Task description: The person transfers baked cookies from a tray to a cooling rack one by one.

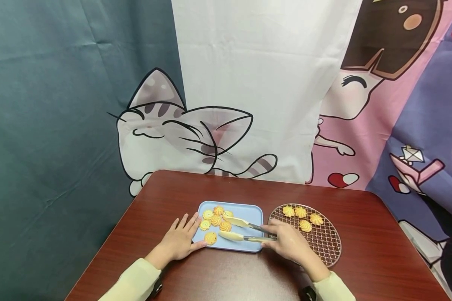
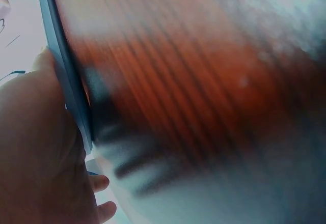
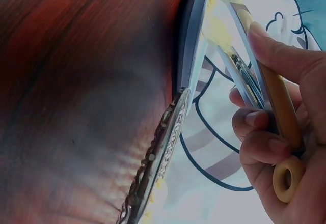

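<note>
left hand [image 1: 178, 240]: fingers straight and spread, at the left edge of the blue tray [image 1: 249, 212]. right hand [image 1: 291, 241]: gripping tongs [image 1: 231, 236], arms parted over the tray, tips beside cookies [image 1: 216, 220] lying there. wire rack [image 1: 325, 244], right of tray, bears four more.

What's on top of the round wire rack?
Four piped cookies, grouped toward its far side. The right hand, holding tongs, hides part of the wire rack in the head view; whatever lies there can't be seen.

The tray [image 1: 248, 211] is blue, the tongs [image 1: 237, 237] cream-tipped.
</note>
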Tool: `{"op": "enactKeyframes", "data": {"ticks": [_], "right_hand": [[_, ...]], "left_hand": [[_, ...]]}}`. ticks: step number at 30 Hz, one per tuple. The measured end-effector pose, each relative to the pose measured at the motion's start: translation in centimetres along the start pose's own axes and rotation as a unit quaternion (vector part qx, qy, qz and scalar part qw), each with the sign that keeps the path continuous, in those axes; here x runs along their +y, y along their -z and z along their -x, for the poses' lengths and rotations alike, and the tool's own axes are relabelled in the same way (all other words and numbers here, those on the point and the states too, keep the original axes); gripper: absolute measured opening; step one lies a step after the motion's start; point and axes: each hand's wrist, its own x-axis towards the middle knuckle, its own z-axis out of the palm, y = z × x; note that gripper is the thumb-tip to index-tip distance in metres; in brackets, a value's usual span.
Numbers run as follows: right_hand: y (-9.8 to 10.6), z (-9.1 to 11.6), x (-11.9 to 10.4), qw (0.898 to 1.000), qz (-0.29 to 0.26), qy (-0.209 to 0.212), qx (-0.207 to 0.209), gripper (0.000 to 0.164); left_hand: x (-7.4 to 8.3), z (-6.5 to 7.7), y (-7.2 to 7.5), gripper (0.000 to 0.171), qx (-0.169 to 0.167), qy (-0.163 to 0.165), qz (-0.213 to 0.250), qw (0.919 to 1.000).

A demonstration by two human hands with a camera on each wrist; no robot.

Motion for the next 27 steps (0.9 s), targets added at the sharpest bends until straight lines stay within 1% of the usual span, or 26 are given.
{"op": "enactKeyframes", "data": {"ticks": [3, 8, 10, 14, 15, 22, 27], "right_hand": [[-0.12, 0.0, -0.13, 1.0, 0.001, -0.011, 0.0, 0.049], [-0.11, 0.05, -0.47, 1.0, 0.008, -0.021, 0.004, 0.047], [-0.07, 0.08, -0.57, 1.0, 0.014, -0.02, 0.008, 0.046], [-0.03, 0.14, -0.62, 1.0, 0.018, -0.014, 0.012, 0.046], [-0.02, 0.18, -0.62, 1.0, 0.018, -0.014, 0.013, 0.046], [0.05, 0.49, -0.53, 0.999, 0.034, -0.005, 0.019, 0.046], [0.38, 0.8, -0.6, 0.999, 0.031, -0.001, 0.028, 0.047]], "left_hand": [[0.01, 0.06, 0.09, 0.091, 0.005, -0.005, 0.008, 0.9999], [0.12, 0.09, 0.29, 0.09, 0.0, -0.006, 0.016, 0.9999], [0.13, 0.1, 0.3, 0.09, 0.001, -0.005, 0.016, 0.9999], [0.05, 0.03, 0.12, 0.091, 0.0, -0.001, 0.002, 1.0], [0.04, 0.01, 0.1, 0.091, 0.002, -0.003, 0.008, 1.0], [-0.24, -0.22, -0.42, 0.094, -0.007, 0.008, -0.007, 0.9999], [-0.32, -0.2, -0.59, 0.095, -0.001, 0.009, -0.005, 0.9999]]}}
